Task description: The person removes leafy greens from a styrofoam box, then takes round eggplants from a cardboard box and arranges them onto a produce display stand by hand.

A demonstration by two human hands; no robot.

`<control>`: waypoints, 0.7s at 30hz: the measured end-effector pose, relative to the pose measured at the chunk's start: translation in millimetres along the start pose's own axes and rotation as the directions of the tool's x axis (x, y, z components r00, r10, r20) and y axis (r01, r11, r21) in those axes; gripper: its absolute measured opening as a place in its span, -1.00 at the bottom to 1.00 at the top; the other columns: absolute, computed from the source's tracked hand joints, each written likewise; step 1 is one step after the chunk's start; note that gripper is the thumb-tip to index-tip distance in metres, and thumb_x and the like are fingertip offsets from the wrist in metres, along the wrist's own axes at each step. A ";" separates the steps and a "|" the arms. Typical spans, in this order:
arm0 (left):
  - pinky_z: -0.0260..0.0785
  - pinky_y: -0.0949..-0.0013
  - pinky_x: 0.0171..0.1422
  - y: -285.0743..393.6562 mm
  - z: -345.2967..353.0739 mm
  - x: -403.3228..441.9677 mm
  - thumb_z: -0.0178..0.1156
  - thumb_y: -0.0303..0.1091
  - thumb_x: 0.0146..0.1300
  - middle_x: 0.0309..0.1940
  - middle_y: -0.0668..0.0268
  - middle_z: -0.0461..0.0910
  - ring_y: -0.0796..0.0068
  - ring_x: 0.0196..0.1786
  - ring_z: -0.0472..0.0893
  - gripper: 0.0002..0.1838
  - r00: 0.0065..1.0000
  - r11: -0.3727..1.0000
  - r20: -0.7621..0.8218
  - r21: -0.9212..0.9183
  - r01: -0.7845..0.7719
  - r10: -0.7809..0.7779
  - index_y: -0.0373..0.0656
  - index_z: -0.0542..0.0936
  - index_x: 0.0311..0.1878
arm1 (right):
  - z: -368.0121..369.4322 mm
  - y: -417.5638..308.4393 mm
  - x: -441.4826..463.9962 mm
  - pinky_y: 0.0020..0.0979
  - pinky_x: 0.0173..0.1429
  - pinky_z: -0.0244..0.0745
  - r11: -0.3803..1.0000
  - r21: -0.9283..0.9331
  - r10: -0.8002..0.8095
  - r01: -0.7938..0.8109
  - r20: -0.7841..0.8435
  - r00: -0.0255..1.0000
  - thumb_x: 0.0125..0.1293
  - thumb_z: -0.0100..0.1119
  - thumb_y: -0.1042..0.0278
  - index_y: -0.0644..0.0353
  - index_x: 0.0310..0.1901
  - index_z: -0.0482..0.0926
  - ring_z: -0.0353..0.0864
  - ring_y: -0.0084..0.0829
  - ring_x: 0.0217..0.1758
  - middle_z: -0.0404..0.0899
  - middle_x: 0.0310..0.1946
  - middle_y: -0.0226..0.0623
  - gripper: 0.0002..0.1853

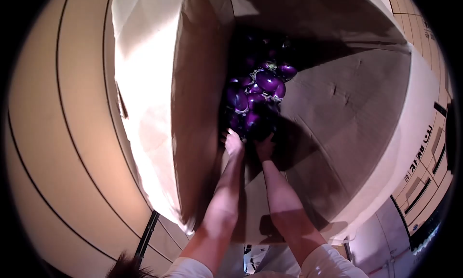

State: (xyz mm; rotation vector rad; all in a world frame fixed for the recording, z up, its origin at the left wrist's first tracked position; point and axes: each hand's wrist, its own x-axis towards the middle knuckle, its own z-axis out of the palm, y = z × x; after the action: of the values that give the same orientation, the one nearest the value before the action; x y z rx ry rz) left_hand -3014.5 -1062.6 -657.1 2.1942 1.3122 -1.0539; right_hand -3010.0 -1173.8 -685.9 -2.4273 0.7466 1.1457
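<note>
**Round purple eggplants (267,80) lie deep in a big cardboard box (357,114), with both your hands at their near edge**

Nearest, at the bottom of the frame, your pale sleeves (190,268) end above bare forearms (226,196) that reach up over the box's near edge. The tall left wall stands close beside your left forearm; the wider room lies on the right, between your right forearm and the slanting right wall.

At the middle of the frame, your left hand (234,144) has its fingers a little parted against the near side of the pile. Your right hand (264,147) is just beside it, half in shadow and partly curled. You cannot tell from here whether either one grips an eggplant.

The glossy eggplants with pale green caps heap up from your hands toward the top centre, where they fade into dark shadow below the far wall.

Outside the box, tan panels (58,109) with dark seams fill the left of the frame. At the right edge, cartons (419,191) carry dark printed characters (418,152), turned sideways and too warped to read; smaller print (428,30) at the upper right is equally illegible.
</note>
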 end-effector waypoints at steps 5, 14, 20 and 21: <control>0.40 0.19 0.02 -15.0 -31.0 -38.1 0.43 0.01 -0.29 -0.20 -0.10 0.53 -0.02 -0.09 0.54 -0.23 0.986 0.821 0.013 -0.553 0.145 -0.166 -0.42 0.40 -0.11 | -64.8 -30.5 -62.3 -0.11 0.13 0.31 0.972 0.231 0.098 -0.043 -0.234 0.967 -0.22 0.40 0.04 -0.10 0.23 0.09 0.38 0.08 0.06 0.36 -0.02 0.12 -0.07; 0.24 0.32 0.24 31.8 -149.2 -158.9 -0.03 -0.03 0.28 0.04 0.11 0.38 0.30 0.12 0.39 -0.47 0.856 -0.343 0.207 -0.851 0.396 0.475 -0.26 0.28 0.13 | -240.6 -97.0 -256.7 -0.19 0.29 0.12 0.744 0.446 -0.373 0.497 -0.340 0.863 -0.05 0.35 0.30 0.17 0.26 0.08 0.22 -0.07 0.22 0.19 0.16 -0.01 -0.16; 0.34 0.14 0.13 23.2 -186.1 -193.5 -0.43 0.43 0.14 0.27 0.22 0.20 0.13 0.09 0.41 -0.15 0.736 -0.434 0.144 -0.727 0.532 0.662 -0.01 0.05 0.33 | -272.5 -83.5 -289.3 -0.24 0.35 -0.02 0.678 0.122 -0.640 0.725 -0.387 0.664 0.07 0.26 0.24 0.25 0.19 0.24 0.13 -0.11 0.29 0.12 0.24 -0.09 -0.34; 0.36 0.13 0.10 19.1 -186.5 -199.9 -0.43 0.45 0.13 0.27 0.26 0.19 0.13 0.06 0.43 -0.14 0.737 -0.471 0.096 -0.712 0.521 0.669 0.03 0.05 0.34 | -281.5 -83.7 -289.5 -0.27 0.32 0.04 0.635 0.047 -0.685 0.771 -0.426 0.591 0.13 0.19 0.20 0.28 0.12 0.32 0.19 -0.15 0.25 0.20 0.19 -0.09 -0.45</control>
State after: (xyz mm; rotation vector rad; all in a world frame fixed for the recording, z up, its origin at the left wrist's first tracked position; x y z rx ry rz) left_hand -2978.6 -1069.9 -385.6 0.1024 0.7224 0.0040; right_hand -2945.4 -1163.0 -278.8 -2.3662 -0.1031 0.2409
